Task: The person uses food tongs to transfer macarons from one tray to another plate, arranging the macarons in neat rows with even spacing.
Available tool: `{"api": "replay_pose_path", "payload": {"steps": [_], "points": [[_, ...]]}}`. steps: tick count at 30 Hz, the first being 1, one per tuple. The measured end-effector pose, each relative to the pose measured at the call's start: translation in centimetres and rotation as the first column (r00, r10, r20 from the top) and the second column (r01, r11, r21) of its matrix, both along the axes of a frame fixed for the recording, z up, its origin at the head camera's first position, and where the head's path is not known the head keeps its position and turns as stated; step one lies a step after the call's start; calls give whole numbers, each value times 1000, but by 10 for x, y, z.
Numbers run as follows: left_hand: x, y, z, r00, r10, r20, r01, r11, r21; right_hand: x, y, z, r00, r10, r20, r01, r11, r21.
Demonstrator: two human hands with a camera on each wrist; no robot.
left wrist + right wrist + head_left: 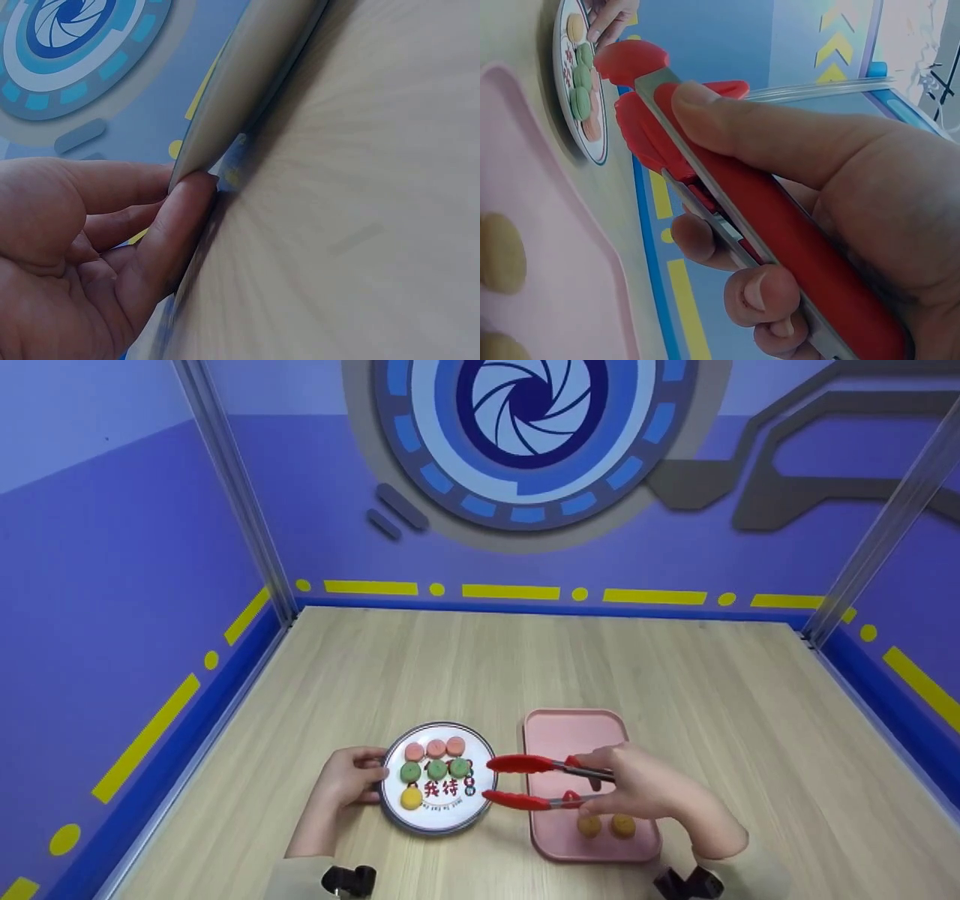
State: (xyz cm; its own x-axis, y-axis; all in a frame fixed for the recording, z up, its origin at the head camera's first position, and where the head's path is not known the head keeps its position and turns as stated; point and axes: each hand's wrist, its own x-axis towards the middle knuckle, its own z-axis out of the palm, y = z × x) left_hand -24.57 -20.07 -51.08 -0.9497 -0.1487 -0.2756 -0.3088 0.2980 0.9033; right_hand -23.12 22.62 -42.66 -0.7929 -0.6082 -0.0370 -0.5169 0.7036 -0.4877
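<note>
My left hand [349, 777] pinches the left rim of a round white plate [438, 733] with a dark edge and red lettering. Its thumb and fingers meet at the plate's edge in the left wrist view. On the plate lie three pink macarons [436, 748], three green macarons [437, 769] and one yellow macaron [411, 798]. My right hand [637, 781] grips red-tipped tongs [750, 202], thumb on one arm and fingers curled around the other. The spread tongs hold nothing; their tips hover by the plate's right rim.
A pink rectangular tray [574, 731] lies right of the plate, partly under the right hand and tongs. Two brownish-yellow macarons [605, 826] sit near its front end. The wooden table [450, 660] is bounded by blue-purple panels [315, 510] at the back and sides.
</note>
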Motion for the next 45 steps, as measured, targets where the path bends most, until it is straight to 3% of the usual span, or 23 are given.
{"api": "replay_pose_path", "payload": {"steps": [9, 16, 31, 41, 45], "points": [[1, 0, -1, 1000, 0, 5, 1, 1000, -20, 11, 24, 7, 999, -40, -5, 40, 999, 28], [1, 1, -1, 1000, 3, 15, -2, 999, -41, 22, 40, 14, 992, -107, 71, 103, 993, 51], [1, 1, 1, 1000, 4, 9, -4, 999, -45, 38, 73, 18, 985, -139, 103, 129, 986, 104], [1, 0, 2, 1000, -13, -4, 12, 1000, -29, 49, 86, 17, 944, -279, 174, 239, 946, 221], [1, 1, 2, 1000, -12, 0, 12, 1000, -26, 51, 86, 15, 917, -345, 199, 291, 922, 256]]}}
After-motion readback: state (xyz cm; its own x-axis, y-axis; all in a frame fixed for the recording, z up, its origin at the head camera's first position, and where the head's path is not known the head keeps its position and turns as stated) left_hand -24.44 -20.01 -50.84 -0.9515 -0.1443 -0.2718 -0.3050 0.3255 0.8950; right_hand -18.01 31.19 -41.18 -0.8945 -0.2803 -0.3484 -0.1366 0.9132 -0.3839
